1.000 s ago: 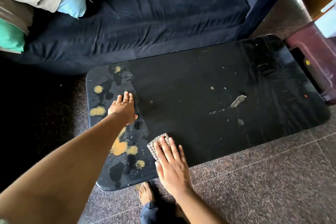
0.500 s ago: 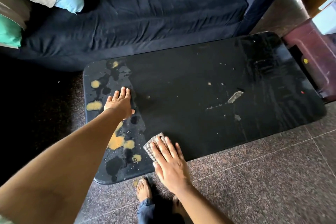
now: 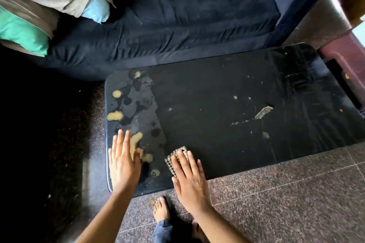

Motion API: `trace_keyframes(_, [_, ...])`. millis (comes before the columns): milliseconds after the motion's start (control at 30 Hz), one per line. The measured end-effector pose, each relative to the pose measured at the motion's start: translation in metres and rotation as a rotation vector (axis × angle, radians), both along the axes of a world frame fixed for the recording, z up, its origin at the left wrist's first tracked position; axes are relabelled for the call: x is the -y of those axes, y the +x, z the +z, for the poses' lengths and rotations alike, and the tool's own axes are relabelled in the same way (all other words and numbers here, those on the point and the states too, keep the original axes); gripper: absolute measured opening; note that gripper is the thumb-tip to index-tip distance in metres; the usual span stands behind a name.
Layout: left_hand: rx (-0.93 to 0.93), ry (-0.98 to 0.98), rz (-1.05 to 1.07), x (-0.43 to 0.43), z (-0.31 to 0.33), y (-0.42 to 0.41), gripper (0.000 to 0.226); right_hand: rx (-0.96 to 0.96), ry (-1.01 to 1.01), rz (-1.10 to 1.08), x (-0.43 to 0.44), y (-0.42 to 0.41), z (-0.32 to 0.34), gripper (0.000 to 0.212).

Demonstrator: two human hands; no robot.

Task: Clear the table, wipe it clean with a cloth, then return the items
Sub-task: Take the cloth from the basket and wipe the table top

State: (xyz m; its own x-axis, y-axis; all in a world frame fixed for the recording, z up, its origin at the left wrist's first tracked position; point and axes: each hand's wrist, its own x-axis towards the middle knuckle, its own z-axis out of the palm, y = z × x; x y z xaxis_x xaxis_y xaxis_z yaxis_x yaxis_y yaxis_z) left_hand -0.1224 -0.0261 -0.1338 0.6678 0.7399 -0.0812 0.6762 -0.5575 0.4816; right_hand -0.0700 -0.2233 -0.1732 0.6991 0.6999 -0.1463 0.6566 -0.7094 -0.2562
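**Wiping in progress at the stained end of the desk**

Head view, looking down. The right hand [image 3: 189, 181] lies flat with its fingers straight and pressed on a small checked cloth [image 3: 174, 159]. It pins the cloth to the top rather than curling round it. The cloth sits near the front edge of the dark desk [image 3: 217, 94], toward its left end, with one corner showing past the fingertips. The left hand [image 3: 123, 163] is released and flat, fingers straight and together, resting on the desk close to the near left corner. It partly covers one of the yellow patches [image 3: 114, 116].

Progress, as judged from this view:
- **Clearing:** this appears done, since only stains and specks show on the top.
- **Wiping:** this is the step in hand and looks far from finished. Several yellow patches and a dull grey film cover the left end. Farther right there are pale specks and a torn pale flake [image 3: 263, 112].
- **Returning the items:** this has not begun. The removed items are not in view.

A dark blue sofa [image 3: 177, 25] runs along the far side of the desk, with green and blue pillows [image 3: 21, 31] at its left end. A bare foot [image 3: 161, 208] stands on the speckled stone floor [image 3: 276, 203] just in front of the desk.
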Motion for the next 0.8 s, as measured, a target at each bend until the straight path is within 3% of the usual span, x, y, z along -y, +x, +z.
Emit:
trace_keyframes(100, [-0.065,-0.049,0.128,-0.008,-0.008,-0.031,0.063,0.027,-0.017,0.02,0.005,0.006,-0.004,0.062])
trace_keyframes(267, [-0.013,-0.295,0.204,-0.019,-0.017,-0.051,0.055,-0.044,-0.012,-0.338,-0.016,-0.009,0.0,0.061])
trace_keyframes(400, [0.176,-0.437,0.23,-0.019,-0.026,-0.058,0.05,-0.016,0.029,-0.041,-0.04,-0.032,-0.002,0.061])
trace_keyframes(500, [0.148,-0.374,0.168,-0.016,-0.034,-0.062,0.052,0.071,0.011,0.143,-0.028,-0.02,-0.006,0.06])
trace_keyframes(567, [0.108,-0.357,0.159,-0.014,-0.035,-0.062,0.053,0.109,-0.02,0.075,-0.016,-0.012,-0.01,0.058])
trace_keyframes(700, [0.159,-0.45,0.136,-0.019,-0.037,-0.064,0.065,0.013,-0.012,-0.32,-0.032,-0.028,-0.005,0.058])
trace_keyframes(800, [0.245,-0.562,0.163,-0.024,-0.043,-0.067,0.074,-0.029,0.066,-0.218,-0.069,-0.062,-0.003,0.06])
